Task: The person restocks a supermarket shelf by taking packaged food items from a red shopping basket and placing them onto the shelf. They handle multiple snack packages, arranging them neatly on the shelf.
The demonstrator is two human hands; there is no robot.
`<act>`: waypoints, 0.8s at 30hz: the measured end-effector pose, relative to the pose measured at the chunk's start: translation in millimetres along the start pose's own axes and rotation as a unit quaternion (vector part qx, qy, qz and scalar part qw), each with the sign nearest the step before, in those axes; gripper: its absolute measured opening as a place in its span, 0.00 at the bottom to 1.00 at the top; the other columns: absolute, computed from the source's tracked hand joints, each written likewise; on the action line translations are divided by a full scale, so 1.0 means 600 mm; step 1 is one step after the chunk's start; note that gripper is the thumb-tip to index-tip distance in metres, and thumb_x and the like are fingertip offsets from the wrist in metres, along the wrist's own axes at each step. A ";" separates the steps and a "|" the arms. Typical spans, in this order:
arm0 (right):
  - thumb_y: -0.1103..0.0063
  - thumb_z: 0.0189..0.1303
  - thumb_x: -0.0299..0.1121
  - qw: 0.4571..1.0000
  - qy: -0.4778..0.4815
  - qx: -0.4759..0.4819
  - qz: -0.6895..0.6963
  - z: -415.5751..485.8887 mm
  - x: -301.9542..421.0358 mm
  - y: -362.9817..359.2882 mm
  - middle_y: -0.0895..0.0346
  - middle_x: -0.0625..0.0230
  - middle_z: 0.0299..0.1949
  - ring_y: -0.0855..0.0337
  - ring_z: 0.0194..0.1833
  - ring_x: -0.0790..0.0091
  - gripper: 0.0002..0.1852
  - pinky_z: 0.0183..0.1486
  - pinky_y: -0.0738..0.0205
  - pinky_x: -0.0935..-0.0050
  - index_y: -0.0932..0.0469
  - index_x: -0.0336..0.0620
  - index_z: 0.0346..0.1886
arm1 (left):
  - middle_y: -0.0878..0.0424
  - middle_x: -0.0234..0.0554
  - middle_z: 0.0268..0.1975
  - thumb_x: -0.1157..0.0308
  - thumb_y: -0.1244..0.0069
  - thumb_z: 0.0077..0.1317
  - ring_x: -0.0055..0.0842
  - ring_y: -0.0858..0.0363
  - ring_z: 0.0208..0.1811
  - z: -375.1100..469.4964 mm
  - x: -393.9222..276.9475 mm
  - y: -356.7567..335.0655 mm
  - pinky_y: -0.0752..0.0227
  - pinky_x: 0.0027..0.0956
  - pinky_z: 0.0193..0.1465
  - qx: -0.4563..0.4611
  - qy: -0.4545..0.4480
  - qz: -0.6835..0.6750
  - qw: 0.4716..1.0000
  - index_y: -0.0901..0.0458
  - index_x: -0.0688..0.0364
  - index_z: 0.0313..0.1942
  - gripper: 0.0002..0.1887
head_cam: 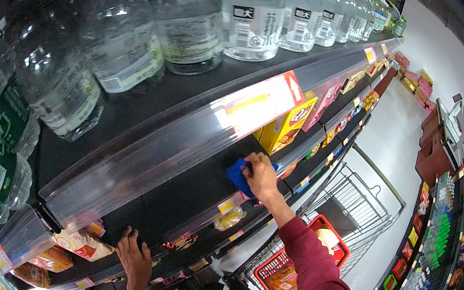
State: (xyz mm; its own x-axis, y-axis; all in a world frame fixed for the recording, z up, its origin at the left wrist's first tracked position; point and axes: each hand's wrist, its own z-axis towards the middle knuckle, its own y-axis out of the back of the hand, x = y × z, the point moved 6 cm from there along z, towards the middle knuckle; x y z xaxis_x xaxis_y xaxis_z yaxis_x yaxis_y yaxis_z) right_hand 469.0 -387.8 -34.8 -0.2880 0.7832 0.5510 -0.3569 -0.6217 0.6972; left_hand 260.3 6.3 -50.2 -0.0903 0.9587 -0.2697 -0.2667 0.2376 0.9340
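My right hand (262, 175) grips a crumpled blue cloth (237, 176), pressed near the front edge of a black shelf (155, 205). Just beyond it, a yellow snack box (289, 123) stands on the same shelf, with a pink box (322, 106) behind. My left hand (134, 254) lies palm down on the shelf toward its near end, its fingers slightly spread and holding nothing. Left of that hand is a white packaged food bag (85, 245). A clear price rail (138, 164) of the shelf above runs over the bare shelf surface, bearing a large red-edged price tag (259, 102).
Large clear water bottles (254, 17) line the upper shelf. A metal shopping cart (352, 194) with red baskets (276, 281) stands in the aisle to the right. Another stocked shelf (433, 239) borders the aisle, and a brown counter (436, 144) stands farther off.
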 end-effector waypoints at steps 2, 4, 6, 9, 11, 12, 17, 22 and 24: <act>0.27 0.59 0.29 0.993 0.036 0.045 -0.100 -0.009 0.003 -0.033 0.19 0.57 0.47 0.20 0.53 0.50 0.16 0.58 0.24 0.57 0.15 0.42 0.51 | 0.28 0.52 0.74 0.67 0.49 0.73 0.50 0.32 0.73 0.008 -0.008 -0.002 0.44 0.54 0.76 0.010 -0.002 -0.005 1.000 0.24 0.64 0.66 0.23; 0.28 0.60 0.32 0.988 0.049 0.074 -0.124 -0.026 0.021 -0.050 0.19 0.58 0.52 0.21 0.57 0.50 0.19 0.62 0.26 0.54 0.15 0.43 0.55 | 0.28 0.53 0.74 0.67 0.49 0.73 0.50 0.32 0.73 0.003 -0.004 0.002 0.44 0.54 0.76 0.014 0.005 -0.008 1.000 0.24 0.64 0.66 0.23; 0.29 0.62 0.35 0.989 0.047 0.092 -0.109 -0.037 0.017 -0.052 0.20 0.57 0.58 0.22 0.62 0.48 0.22 0.66 0.27 0.48 0.18 0.44 0.60 | 0.28 0.53 0.74 0.68 0.48 0.73 0.50 0.32 0.73 0.001 -0.002 0.006 0.44 0.55 0.76 0.008 0.006 -0.015 1.000 0.24 0.64 0.66 0.23; 0.31 0.66 0.37 0.983 0.047 0.121 -0.129 -0.024 0.002 -0.067 0.24 0.55 0.71 0.28 0.72 0.47 0.27 0.76 0.35 0.44 0.21 0.46 0.69 | 0.29 0.54 0.74 0.67 0.47 0.73 0.50 0.31 0.72 -0.002 0.000 0.005 0.44 0.56 0.76 0.007 0.010 -0.018 1.000 0.25 0.64 0.67 0.24; 0.37 0.72 0.42 0.973 0.046 0.167 -0.155 0.000 -0.008 -0.096 0.32 0.55 0.79 0.35 0.79 0.47 0.29 0.81 0.43 0.42 0.25 0.47 0.74 | 0.29 0.53 0.74 0.67 0.47 0.73 0.50 0.32 0.73 -0.001 -0.001 0.005 0.44 0.56 0.77 0.015 0.019 -0.016 1.000 0.25 0.63 0.67 0.24; 0.38 0.73 0.43 0.966 0.052 0.168 -0.188 0.012 -0.028 -0.121 0.31 0.54 0.78 0.36 0.79 0.47 0.29 0.81 0.44 0.41 0.26 0.46 0.74 | 0.28 0.52 0.74 0.68 0.48 0.73 0.51 0.32 0.73 0.004 -0.008 0.005 0.44 0.57 0.77 0.022 0.022 -0.016 0.999 0.25 0.63 0.67 0.24; 0.38 0.70 0.40 0.982 0.050 0.117 -0.137 0.071 -0.057 -0.198 0.23 0.54 0.67 0.28 0.71 0.46 0.24 0.76 0.39 0.42 0.22 0.43 0.67 | 0.29 0.51 0.74 0.69 0.47 0.72 0.52 0.33 0.75 -0.002 -0.002 -0.005 0.45 0.57 0.78 -0.015 -0.006 -0.006 1.000 0.26 0.62 0.68 0.25; 0.38 0.70 0.40 0.983 0.046 0.089 -0.157 0.075 -0.024 -0.222 0.23 0.56 0.68 0.28 0.70 0.47 0.24 0.74 0.37 0.43 0.22 0.45 0.67 | 0.29 0.52 0.74 0.68 0.47 0.73 0.52 0.32 0.73 -0.007 0.006 -0.004 0.43 0.57 0.76 -0.010 -0.011 -0.015 1.000 0.26 0.62 0.68 0.25; 0.38 0.70 0.40 0.982 0.057 0.085 -0.158 0.054 0.005 -0.221 0.23 0.57 0.68 0.27 0.69 0.47 0.24 0.73 0.36 0.43 0.22 0.45 0.67 | 0.28 0.52 0.73 0.67 0.47 0.73 0.52 0.31 0.72 -0.003 0.000 -0.001 0.42 0.57 0.75 0.007 -0.008 -0.028 1.000 0.26 0.62 0.69 0.25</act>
State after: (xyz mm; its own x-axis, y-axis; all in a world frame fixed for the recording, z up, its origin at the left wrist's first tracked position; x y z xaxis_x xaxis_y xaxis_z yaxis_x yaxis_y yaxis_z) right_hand 544.4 -302.7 -110.4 -0.2880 0.9252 0.2473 -0.2942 -0.3312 0.8965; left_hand 258.5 6.0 -51.5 -0.0597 0.9463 -0.3178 -0.2577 0.2929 0.9208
